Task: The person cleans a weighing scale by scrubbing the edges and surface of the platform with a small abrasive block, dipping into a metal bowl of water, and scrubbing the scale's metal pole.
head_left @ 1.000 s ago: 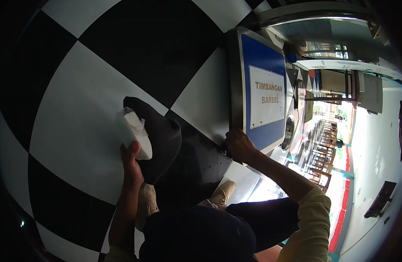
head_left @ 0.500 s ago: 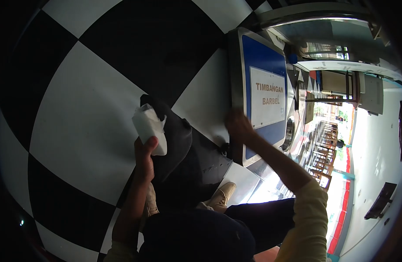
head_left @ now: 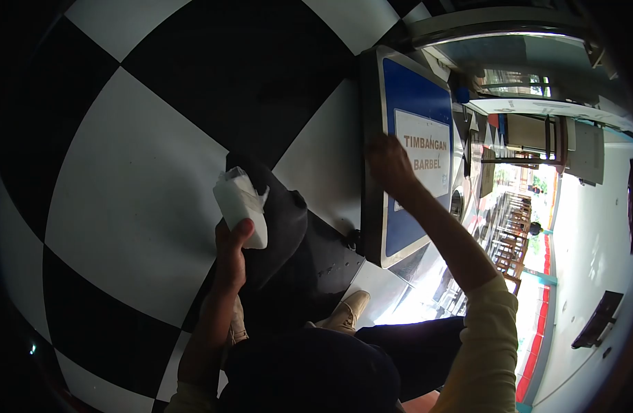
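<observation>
In my left hand (head_left: pixel 232 244) is a white pack of tissues (head_left: pixel 242 206), gripped with the thumb across its near end. A loose tissue sticks out at the pack's far end. My right hand (head_left: pixel 392 164) is closed at the metal edge of a low box (head_left: pixel 414 237) with a blue top. Its fingers are curled and dark, so whatever they hold is hidden. A white label (head_left: pixel 423 182) on the top reads "TIMBANGAN BARBEL", and my hand and wrist cover part of it.
Black and white floor tiles (head_left: pixel 130 186) spread around. My beige shoes (head_left: pixel 349 311) are below. A small black foot (head_left: pixel 353 239) shows at the box's base. Beyond are wooden chairs (head_left: pixel 512 248), a glass-fronted case (head_left: pixel 516 51) and a pale wall (head_left: pixel 592 234). Drops spot the dark floor near my shoe.
My right hand has moved up the picture along the box's edge and slightly right, towards the label. My left hand keeps the tissue pack, shifted only a little.
</observation>
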A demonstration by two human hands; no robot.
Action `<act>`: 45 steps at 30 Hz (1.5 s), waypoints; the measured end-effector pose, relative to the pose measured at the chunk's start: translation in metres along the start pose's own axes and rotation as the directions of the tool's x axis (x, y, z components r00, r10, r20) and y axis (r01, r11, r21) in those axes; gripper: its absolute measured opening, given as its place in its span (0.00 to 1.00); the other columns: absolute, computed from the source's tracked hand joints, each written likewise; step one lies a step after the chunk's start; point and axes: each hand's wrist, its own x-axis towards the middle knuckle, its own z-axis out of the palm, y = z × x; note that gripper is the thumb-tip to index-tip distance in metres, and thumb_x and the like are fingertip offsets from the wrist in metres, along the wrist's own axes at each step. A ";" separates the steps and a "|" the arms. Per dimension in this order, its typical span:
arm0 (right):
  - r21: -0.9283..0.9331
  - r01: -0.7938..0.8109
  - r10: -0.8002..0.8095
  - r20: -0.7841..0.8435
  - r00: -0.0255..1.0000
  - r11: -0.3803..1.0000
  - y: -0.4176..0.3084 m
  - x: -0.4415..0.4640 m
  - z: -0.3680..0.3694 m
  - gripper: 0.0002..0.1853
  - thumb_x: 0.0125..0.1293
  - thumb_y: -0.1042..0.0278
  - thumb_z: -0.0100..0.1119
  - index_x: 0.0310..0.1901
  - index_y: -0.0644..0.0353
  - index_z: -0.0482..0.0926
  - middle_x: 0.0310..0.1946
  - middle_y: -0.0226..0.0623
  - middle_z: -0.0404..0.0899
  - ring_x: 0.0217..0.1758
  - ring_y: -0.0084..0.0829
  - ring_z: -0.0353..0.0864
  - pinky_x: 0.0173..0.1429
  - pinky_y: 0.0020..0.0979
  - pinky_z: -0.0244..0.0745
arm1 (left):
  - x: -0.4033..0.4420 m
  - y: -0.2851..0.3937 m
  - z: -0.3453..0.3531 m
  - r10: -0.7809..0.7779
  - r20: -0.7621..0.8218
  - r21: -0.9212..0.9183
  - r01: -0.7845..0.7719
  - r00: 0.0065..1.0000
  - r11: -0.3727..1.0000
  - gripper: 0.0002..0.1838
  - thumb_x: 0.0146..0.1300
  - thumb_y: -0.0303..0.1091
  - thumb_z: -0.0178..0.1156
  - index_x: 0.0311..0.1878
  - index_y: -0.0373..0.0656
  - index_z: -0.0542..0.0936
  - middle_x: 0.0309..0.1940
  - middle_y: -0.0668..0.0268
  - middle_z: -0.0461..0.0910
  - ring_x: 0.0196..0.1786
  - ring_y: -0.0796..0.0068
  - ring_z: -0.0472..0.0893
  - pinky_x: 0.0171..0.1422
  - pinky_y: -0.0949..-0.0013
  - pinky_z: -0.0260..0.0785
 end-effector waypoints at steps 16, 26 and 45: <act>0.083 -0.028 0.021 0.087 0.996 0.996 -0.013 -0.039 -0.014 0.06 0.47 0.79 0.55 0.30 0.62 0.77 0.32 0.44 0.76 0.38 0.40 0.76 0.46 0.38 0.74 | 0.021 -0.020 -0.010 0.243 0.036 0.270 -0.244 0.969 0.931 0.30 0.55 0.47 0.69 0.55 0.36 0.75 0.42 0.59 0.77 0.43 0.67 0.80 0.47 0.65 0.74; -0.006 0.042 -0.043 -0.082 0.996 0.999 0.017 0.020 -0.009 0.07 0.51 0.77 0.54 0.34 0.65 0.76 0.34 0.45 0.75 0.38 0.41 0.76 0.45 0.38 0.75 | 0.060 -0.064 0.003 0.636 0.195 0.812 -0.486 0.747 0.322 0.31 0.50 0.62 0.68 0.39 0.41 0.76 0.33 0.56 0.75 0.28 0.57 0.80 0.27 0.57 0.74; -0.117 0.144 -0.104 0.297 0.949 0.983 -0.043 -0.036 0.025 0.05 0.49 0.73 0.57 0.29 0.63 0.79 0.28 0.42 0.78 0.42 0.41 0.79 0.48 0.36 0.75 | 0.062 -0.065 -0.004 0.682 0.229 0.789 -0.543 0.694 0.288 0.33 0.47 0.59 0.71 0.43 0.40 0.77 0.36 0.54 0.76 0.29 0.56 0.82 0.30 0.58 0.77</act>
